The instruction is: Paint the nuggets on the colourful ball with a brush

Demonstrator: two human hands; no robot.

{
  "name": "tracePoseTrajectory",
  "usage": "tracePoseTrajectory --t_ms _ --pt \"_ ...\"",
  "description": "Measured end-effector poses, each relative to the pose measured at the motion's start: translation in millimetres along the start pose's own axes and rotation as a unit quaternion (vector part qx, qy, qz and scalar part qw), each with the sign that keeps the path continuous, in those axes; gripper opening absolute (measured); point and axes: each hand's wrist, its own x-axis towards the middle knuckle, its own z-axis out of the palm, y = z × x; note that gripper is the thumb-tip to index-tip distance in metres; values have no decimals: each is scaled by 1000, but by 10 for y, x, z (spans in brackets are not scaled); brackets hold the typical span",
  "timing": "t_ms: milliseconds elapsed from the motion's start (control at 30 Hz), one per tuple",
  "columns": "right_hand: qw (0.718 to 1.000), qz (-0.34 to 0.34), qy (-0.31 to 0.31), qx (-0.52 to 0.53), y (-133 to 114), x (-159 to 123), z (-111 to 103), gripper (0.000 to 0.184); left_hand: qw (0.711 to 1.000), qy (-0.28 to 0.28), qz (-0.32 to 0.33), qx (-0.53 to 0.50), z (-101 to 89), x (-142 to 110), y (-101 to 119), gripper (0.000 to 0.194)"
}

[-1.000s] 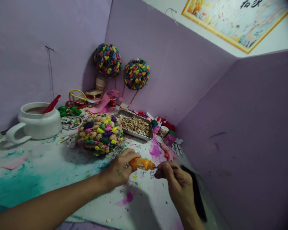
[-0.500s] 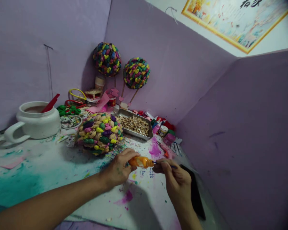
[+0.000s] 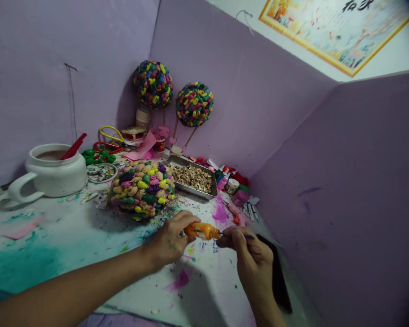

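My left hand point(image 3: 173, 237) is closed around the base of a small orange paint bottle point(image 3: 203, 230), which lies tilted on its side in the air with its mouth toward the right. In my right hand point(image 3: 250, 252) is a thin dark-handled paintbrush point(image 3: 248, 236), pinched between thumb and fingers. Its tip end reaches into the bottle's mouth; the bristles are hidden. Beyond my left hand, a ball covered in peanut shells point(image 3: 142, 188) rests on the table, some shells painted yellow, green, purple and pink, others bare.
A white mug point(image 3: 56, 175) with a red-handled tool stands left. Behind are a metal tray of shell pieces point(image 3: 194, 179), scissors point(image 3: 111, 134) and two painted balls on sticks point(image 3: 153, 85). Paint jars point(image 3: 240, 197) sit at the right, and a dark flat object point(image 3: 280, 277) lies by my right wrist.
The paintbrush has gone slightly deeper into the orange bottle's mouth. Both hands otherwise keep nearly the same place, and the view has shifted very slightly.
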Motion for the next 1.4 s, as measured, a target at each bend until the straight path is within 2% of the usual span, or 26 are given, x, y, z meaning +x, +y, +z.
tracePoseTrajectory --t_ms 67,167,233,300,367,500,633,700,767,833,900,1000,1167,1300,1400 --pt "1000 2 11 -10 10 -5 2 31 1000 6 5 7 -1 -2 -1 39" --pt "1000 29 -5 1 21 -17 12 36 999 16 26 34 -10 1 -3 36" --pt "998 53 9 26 26 -27 21 37 998 23 42 51 -14 4 -5 31" --pt "999 45 26 13 28 -31 29 35 997 25 45 58 -13 6 -9 31" --pt "999 31 18 -13 27 -28 38 36 997 30 43 60 -7 4 -14 35" --pt "996 78 19 34 26 -16 54 38 997 32 31 57 0 0 -15 33" --pt "998 54 20 -2 11 -15 65 36 998 19 8 62 -7 -1 0 34" --pt "997 78 9 22 3 -9 70 40 998 9 10 64 -8 -3 6 33" --pt "992 109 25 55 5 -2 73 42 998 7 18 66 -5 -5 7 33" --pt "992 110 40 47 10 5 72 42 998 14 16 67 -2 -9 3 34" --pt "994 105 24 35 8 13 70 43 997 21 8 68 0 -11 0 35" --pt "984 149 12 98 -14 26 81 45 998 20 9 67 0 -11 -1 32" --pt "966 191 50 164 -21 20 120 45 997 31 14 68 -1 1 -10 33" --pt "958 219 25 182 2 37 95 47 997 28 12 67 -8 5 -25 34" --pt "969 199 -1 145 25 57 49 47 997 20 15 69 -17 6 -32 35"
